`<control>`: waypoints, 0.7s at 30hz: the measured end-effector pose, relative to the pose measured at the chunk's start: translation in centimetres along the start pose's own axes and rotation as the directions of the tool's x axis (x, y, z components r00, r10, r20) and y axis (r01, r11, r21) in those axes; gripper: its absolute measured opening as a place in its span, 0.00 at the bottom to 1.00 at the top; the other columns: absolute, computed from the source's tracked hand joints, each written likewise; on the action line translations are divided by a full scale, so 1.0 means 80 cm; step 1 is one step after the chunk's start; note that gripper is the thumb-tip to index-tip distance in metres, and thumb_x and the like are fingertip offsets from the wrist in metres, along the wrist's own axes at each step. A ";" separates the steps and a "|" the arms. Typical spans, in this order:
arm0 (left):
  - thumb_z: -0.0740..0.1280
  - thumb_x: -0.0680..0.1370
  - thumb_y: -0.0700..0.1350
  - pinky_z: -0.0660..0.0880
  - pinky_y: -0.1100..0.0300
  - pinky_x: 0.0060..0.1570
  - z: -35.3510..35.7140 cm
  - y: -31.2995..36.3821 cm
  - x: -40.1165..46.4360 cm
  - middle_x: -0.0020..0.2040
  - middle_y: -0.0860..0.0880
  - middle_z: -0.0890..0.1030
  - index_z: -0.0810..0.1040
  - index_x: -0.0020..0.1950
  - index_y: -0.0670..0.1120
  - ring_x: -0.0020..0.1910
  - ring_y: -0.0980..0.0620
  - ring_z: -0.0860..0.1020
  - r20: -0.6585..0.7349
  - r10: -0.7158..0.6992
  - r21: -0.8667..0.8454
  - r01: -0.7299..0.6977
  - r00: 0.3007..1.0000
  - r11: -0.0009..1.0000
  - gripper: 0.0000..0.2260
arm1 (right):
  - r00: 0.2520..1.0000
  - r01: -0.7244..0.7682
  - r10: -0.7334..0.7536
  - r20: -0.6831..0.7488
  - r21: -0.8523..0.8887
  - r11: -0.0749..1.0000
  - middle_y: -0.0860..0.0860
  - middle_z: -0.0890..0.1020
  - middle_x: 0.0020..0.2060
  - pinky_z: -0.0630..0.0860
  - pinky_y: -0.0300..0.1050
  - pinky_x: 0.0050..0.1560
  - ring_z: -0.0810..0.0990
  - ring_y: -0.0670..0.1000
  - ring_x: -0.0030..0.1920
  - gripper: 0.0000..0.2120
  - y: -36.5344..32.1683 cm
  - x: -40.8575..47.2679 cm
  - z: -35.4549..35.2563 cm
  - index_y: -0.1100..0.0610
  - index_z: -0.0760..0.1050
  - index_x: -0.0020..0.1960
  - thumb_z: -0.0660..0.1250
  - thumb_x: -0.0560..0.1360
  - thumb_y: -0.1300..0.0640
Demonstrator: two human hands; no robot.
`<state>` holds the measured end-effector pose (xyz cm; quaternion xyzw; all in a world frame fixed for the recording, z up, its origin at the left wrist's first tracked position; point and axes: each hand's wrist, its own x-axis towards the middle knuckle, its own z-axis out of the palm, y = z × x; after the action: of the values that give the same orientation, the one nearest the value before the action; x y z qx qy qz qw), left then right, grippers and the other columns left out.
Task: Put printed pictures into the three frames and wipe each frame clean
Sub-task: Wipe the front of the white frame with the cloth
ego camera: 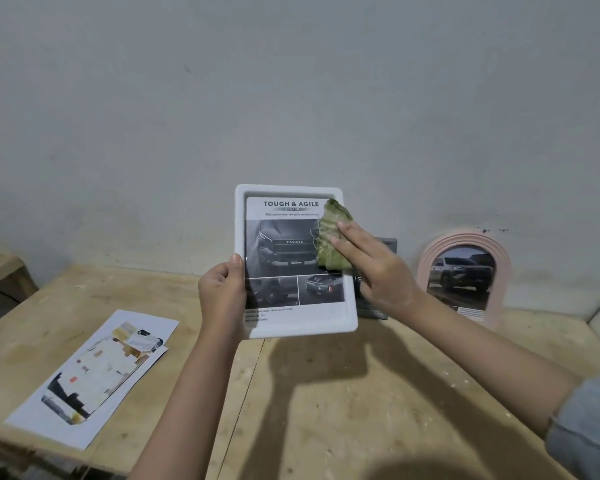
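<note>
Holding the white frame (296, 261) upright above the surface (326, 393), my left hand (222, 292) grips its left edge; my right hand (371, 268) presses a green cloth (329, 237) flat against its glass, pink arched frame (465, 277) standing at the wall

White rectangular frame (296, 261) held upright mid-scene, car print inside, green cloth (331, 239) pressed on its right glass. Pink arched frame (463, 277) with car photo leans on far-right wall. Grey frame (378, 278) mostly hidden between.
</note>
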<state>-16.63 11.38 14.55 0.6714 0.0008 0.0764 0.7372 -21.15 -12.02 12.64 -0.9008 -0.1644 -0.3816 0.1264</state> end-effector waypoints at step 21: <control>0.60 0.82 0.48 0.73 0.61 0.36 -0.007 0.004 0.017 0.31 0.49 0.74 0.72 0.33 0.46 0.31 0.51 0.73 -0.240 -0.112 -0.073 0.097 0.964 0.993 0.17 | 0.935 -0.346 0.280 0.218 0.380 0.858 0.44 0.80 0.51 0.70 0.27 0.54 0.75 0.33 0.52 0.29 -0.024 -0.063 -0.013 0.56 0.79 0.57 0.55 0.61 0.73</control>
<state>-15.39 12.14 14.92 0.6334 0.1243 0.1195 0.7544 -25.85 -11.63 9.87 -0.8952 -0.1016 -0.2414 0.3606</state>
